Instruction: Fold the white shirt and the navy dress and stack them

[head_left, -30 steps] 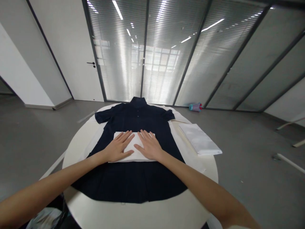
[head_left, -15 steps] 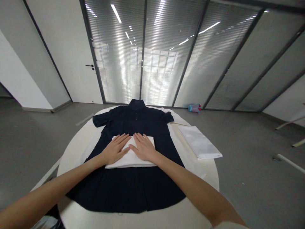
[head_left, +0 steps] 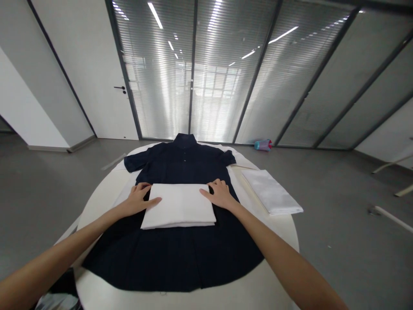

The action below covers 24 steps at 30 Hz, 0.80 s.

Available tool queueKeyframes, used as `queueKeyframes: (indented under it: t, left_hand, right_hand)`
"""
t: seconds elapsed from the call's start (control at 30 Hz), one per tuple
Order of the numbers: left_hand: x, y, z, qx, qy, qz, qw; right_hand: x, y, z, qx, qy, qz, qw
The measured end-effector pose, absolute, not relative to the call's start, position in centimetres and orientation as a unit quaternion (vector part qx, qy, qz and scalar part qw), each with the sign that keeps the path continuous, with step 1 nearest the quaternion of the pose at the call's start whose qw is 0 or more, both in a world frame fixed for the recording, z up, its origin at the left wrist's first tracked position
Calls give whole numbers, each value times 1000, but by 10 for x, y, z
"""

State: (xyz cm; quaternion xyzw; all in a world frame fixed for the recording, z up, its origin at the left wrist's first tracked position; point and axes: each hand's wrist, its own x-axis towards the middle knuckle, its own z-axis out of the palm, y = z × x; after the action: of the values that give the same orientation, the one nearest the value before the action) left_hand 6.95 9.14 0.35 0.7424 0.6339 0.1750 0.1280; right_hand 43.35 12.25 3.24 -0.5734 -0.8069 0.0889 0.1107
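A folded white cloth (head_left: 180,206) lies on the chest and belly of a dark navy short-sleeved shirt (head_left: 180,267), which is spread face up with its collar at the far side. My left hand (head_left: 137,200) holds the cloth's far left corner, thumb on top and fingers curled at the edge. At the opposite corner, my right hand (head_left: 221,193) grips the cloth the same way, its thumb over the top. The fingertips beneath or behind the edges are partly hidden.
The shirt lies on a round white table (head_left: 261,297). Another folded white cloth (head_left: 272,193) sits at the table's right edge, slightly overhanging. A blue and pink object (head_left: 263,145) is on the floor by the glass partition. White metal legs (head_left: 393,221) stand at right.
Both hands have moved apart from flat on the middle of the folded cloth to its left and right far corners. The cloth's top is now uncovered.
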Motion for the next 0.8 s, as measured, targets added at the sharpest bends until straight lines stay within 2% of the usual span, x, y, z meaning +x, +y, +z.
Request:
queueKeyframes:
  t: [0.13,0.27,0.37,0.5,0.63,0.8]
  left_hand:
    - [69,83,23,757,588,229,171]
    - [65,49,31,785,487,244,295]
    - [66,27,33,790,473,243,303]
    - [83,32,44,719,460,324,409]
    - [125,78,68,544,483,445,522]
    - [224,147,95,441,398,407,694]
  right_hand:
    - [440,120,43,-556,-790,203,161]
    - [453,112,58,-443,-739,456,224]
    - [459,104,64,-370,-692,567,251]
    - [466,90,69,-366,-637,600,317]
    - [490,71,74,-421,-556,599,393]
    - [546,53,76,-482,-421,566,520]
